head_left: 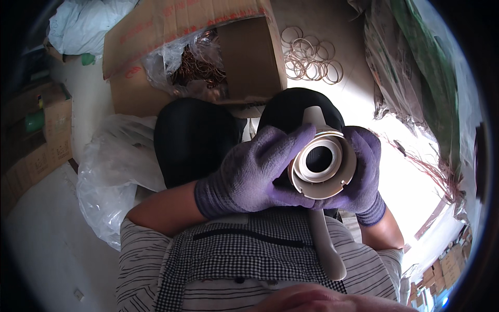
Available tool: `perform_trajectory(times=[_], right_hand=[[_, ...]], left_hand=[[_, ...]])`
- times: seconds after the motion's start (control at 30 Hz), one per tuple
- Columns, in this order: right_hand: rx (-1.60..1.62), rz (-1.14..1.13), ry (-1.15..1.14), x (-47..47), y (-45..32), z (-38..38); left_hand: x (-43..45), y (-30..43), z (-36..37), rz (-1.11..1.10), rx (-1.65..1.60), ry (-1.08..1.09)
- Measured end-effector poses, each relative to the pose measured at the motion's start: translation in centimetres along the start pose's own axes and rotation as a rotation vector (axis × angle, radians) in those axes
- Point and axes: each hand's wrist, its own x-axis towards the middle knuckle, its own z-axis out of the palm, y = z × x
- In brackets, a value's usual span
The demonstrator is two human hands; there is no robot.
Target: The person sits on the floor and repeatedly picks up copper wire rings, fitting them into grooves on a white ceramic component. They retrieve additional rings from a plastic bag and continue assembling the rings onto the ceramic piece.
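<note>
Between my gloved hands is a pale plastic jug top with a round ringed opening. Its tapered spout points away from me, and its long curved handle reaches back over my checked apron. My left hand, in a purple knit glove, grips the left side of the ring with thumb and fingers. On the opposite side my right hand, gloved the same, closes around the rim. Through the round opening only dark shows. The rim facing up has small notches, and a thin ring seems to run around it.
An open cardboard box beyond my knees holds a plastic bag of coppery wire-like rings. Several thin rings lie on the floor right of it. Clear plastic sheeting and a carton stand left; green sheeting hangs right.
</note>
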Motion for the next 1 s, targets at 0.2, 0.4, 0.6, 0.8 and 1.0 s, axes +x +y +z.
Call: perform_trajectory(times=[0.2, 0.4, 0.6, 0.8, 1.0], right_hand=[[0.039, 0.008, -0.026, 0.9, 0.0, -0.8], [0.062, -0.002, -0.012, 1.4, 0.1, -1.0], [0.110, 0.038, 0.032, 1.1, 0.8, 0.2], [0.132, -0.004, 0.017, 1.5, 1.4, 1.1], [-0.003, 0.013, 0.083, 2.6, -0.6, 1.6]], left_hand=[[0.4, 0.1, 0.2, 0.147, -0.036, 0.131], [0.7, 0.4, 0.3, 0.141, -0.023, 0.105], [0.8, 0.6, -0.1, 0.088, 0.060, 0.153], [0.6, 0.2, 0.6, 0.075, 0.145, 0.237], [-0.3, -0.9, 0.6, 0.068, 0.145, 0.238]])
